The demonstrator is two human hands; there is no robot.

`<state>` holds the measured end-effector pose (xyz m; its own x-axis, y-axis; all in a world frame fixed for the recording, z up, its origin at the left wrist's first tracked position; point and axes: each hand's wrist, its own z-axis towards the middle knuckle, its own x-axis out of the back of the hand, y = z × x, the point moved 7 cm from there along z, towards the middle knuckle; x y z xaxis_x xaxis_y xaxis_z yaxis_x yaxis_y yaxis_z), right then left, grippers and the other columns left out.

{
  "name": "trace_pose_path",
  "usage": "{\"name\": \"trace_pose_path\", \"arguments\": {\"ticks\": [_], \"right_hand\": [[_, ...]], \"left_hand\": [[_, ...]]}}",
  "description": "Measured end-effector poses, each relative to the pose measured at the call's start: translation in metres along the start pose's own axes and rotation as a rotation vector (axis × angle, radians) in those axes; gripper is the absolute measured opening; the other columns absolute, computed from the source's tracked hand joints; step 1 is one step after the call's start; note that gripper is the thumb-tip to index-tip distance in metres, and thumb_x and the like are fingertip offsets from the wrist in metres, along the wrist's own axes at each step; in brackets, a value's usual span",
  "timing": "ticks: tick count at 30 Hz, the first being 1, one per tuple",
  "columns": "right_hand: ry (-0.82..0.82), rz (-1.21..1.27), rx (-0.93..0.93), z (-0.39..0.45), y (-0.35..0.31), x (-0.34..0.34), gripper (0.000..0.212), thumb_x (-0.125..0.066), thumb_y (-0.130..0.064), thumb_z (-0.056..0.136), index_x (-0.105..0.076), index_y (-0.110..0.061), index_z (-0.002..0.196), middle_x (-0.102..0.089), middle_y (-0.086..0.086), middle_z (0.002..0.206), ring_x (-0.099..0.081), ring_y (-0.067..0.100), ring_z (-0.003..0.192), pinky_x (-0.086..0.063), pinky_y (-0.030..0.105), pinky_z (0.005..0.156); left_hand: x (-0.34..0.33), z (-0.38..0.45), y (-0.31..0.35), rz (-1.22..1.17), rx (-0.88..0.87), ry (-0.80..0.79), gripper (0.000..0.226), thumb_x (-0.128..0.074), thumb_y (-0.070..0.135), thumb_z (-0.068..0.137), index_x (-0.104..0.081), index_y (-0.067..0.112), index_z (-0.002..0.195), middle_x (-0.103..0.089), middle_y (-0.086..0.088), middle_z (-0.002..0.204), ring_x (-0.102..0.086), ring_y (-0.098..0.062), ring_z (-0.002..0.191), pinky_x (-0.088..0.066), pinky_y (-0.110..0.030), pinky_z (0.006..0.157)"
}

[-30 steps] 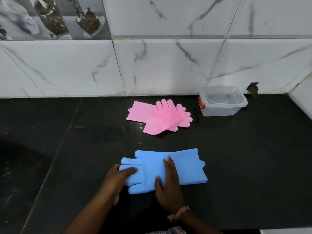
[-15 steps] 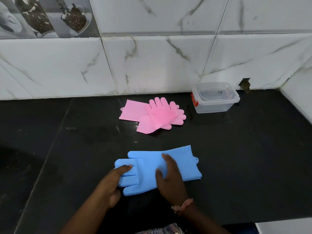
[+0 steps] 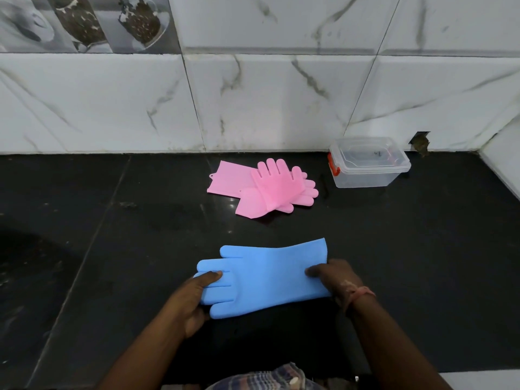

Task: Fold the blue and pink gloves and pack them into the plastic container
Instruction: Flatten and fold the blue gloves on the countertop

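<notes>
No writing can be read on the blue glove point(image 3: 267, 277), which lies flat on the black counter point(image 3: 422, 263) with its long axis running left to right, fingers pointing left and cuff to the right. The left hand point(image 3: 191, 299) pinches its fingertip end with the thumb on top, and the right hand point(image 3: 334, 277) grips the cuff edge (thumb over the rubber). Farther back, the pink gloves point(image 3: 264, 188) lie crossed, fingers pointing right, well apart from the lidded plastic container point(image 3: 368, 164) beside the tiled wall point(image 3: 281, 102).
</notes>
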<state>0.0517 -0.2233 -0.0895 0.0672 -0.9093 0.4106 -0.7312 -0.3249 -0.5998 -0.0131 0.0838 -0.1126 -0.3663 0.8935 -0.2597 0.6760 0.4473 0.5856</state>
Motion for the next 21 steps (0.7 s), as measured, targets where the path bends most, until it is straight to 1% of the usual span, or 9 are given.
{"name": "trace_pose_path", "arguments": {"ticks": [2, 4, 6, 9, 12, 14, 16, 18, 21], "right_hand": [[-0.076, 0.062, 0.044, -0.005, -0.008, -0.004, 0.034, -0.077, -0.011, 0.073, -0.067, -0.009, 0.105, -0.070, 0.002, 0.086, -0.068, 0.021, 0.076, -0.050, 0.028, 0.058], [-0.086, 0.144, 0.133, -0.013, -0.019, -0.006, 0.035, -0.075, -0.006, 0.073, -0.065, -0.013, 0.105, -0.072, 0.004, 0.090, -0.070, 0.021, 0.078, -0.052, 0.027, 0.057], [-0.017, 0.174, 0.286, -0.026, -0.032, -0.005, 0.035, -0.074, -0.003, 0.072, -0.061, -0.015, 0.102, -0.070, 0.005, 0.095, -0.069, 0.018, 0.081, -0.051, 0.028, 0.061], [0.138, 0.019, 0.555, -0.057, -0.055, -0.013, 0.034, -0.070, -0.005, 0.075, -0.053, -0.026, 0.096, -0.065, -0.008, 0.092, -0.063, 0.004, 0.082, -0.045, 0.019, 0.061], [0.222, -0.105, 0.732, -0.088, -0.072, -0.038, 0.038, -0.065, -0.008, 0.082, -0.050, -0.032, 0.107, -0.062, -0.017, 0.100, -0.060, -0.001, 0.085, -0.050, 0.020, 0.074], [0.173, -0.205, 0.839, -0.103, -0.077, -0.070, 0.043, -0.059, -0.011, 0.087, -0.046, -0.031, 0.124, -0.063, -0.012, 0.107, -0.062, 0.008, 0.090, -0.051, 0.028, 0.082], [0.073, -0.470, 0.934, -0.114, -0.071, -0.113, 0.049, -0.052, -0.019, 0.090, -0.039, -0.029, 0.137, -0.064, -0.004, 0.111, -0.063, 0.017, 0.095, -0.047, 0.035, 0.088], [-0.028, -0.705, 0.949, -0.116, -0.053, -0.145, 0.056, -0.049, -0.031, 0.090, -0.032, -0.027, 0.143, -0.061, -0.005, 0.120, -0.058, 0.017, 0.104, -0.040, 0.037, 0.094], [-0.092, -0.649, 0.968, -0.116, -0.037, -0.154, 0.059, -0.044, -0.048, 0.091, -0.033, -0.026, 0.144, -0.052, -0.010, 0.133, -0.050, 0.009, 0.116, -0.033, 0.036, 0.100]], "left_hand": [[0.001, 0.000, 0.000, 0.000, -0.007, -0.005, 0.026, -0.067, 0.022, 0.096, -0.071, 0.015, 0.121, -0.080, -0.010, 0.112, -0.079, -0.025, 0.097, -0.064, -0.047, 0.078], [0.000, -0.001, 0.000, -0.009, -0.012, -0.006, 0.025, -0.066, 0.021, 0.097, -0.071, 0.015, 0.121, -0.080, -0.010, 0.111, -0.080, -0.023, 0.094, -0.064, -0.044, 0.073], [0.000, -0.002, -0.001, -0.007, -0.020, 0.017, 0.024, -0.066, 0.020, 0.097, -0.071, 0.015, 0.120, -0.081, -0.009, 0.107, -0.080, -0.022, 0.090, -0.064, -0.041, 0.069], [-0.002, -0.002, -0.001, -0.020, -0.025, 0.041, 0.025, -0.067, 0.021, 0.097, -0.070, 0.014, 0.120, -0.080, -0.010, 0.109, -0.080, -0.023, 0.094, -0.064, -0.040, 0.069], [-0.005, -0.003, -0.003, -0.038, -0.049, 0.045, 0.027, -0.068, 0.020, 0.096, -0.070, 0.011, 0.121, -0.080, -0.014, 0.111, -0.078, -0.027, 0.099, -0.064, -0.043, 0.077], [-0.004, -0.003, -0.006, -0.062, -0.072, 0.068, 0.027, -0.070, 0.017, 0.094, -0.071, 0.009, 0.119, -0.080, -0.018, 0.108, -0.079, -0.031, 0.095, -0.065, -0.046, 0.077], [-0.001, -0.004, -0.008, -0.068, -0.087, 0.086, 0.029, -0.073, 0.018, 0.092, -0.072, 0.008, 0.119, -0.079, -0.019, 0.107, -0.077, -0.035, 0.099, -0.063, -0.051, 0.083], [0.002, -0.007, -0.007, -0.030, -0.107, 0.121, 0.029, -0.076, 0.027, 0.091, -0.073, 0.011, 0.116, -0.080, -0.016, 0.106, -0.077, -0.034, 0.101, -0.062, -0.052, 0.089], [0.010, -0.018, 0.008, 0.146, -0.282, 0.306, 0.037, -0.080, 0.037, 0.087, -0.071, 0.012, 0.112, -0.079, -0.012, 0.106, -0.077, -0.028, 0.096, -0.063, -0.051, 0.089]]}}
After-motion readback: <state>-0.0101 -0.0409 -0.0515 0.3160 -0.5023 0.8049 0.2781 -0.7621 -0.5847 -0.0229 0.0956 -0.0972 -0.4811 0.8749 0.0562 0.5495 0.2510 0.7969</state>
